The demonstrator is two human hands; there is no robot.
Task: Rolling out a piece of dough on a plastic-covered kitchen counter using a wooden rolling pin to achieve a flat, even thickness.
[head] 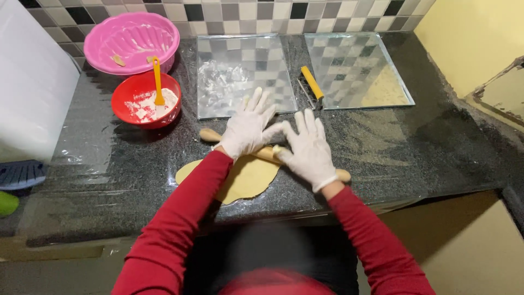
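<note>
From the head camera, both gloved hands lie flat with fingers spread on a wooden rolling pin (271, 153): the left hand (248, 129) towards its left end, the right hand (309, 150) towards its right. The pin rests across a thin yellow sheet of dough (248, 180) near the front edge of the dark speckled table (415, 147). Far left stand a red bowl (146, 100) of what looks like flour, holding a yellow spatula (158, 83), and a pink bowl (131, 42). Two metal trays (243, 75) lie at the far side.

Left hand (248, 131) and right hand (308, 150) gloved in white, laid flat, palms down, fingers spread and pointing forward, thumbs nearly meeting; red-sleeved forearms angled inward.
</note>
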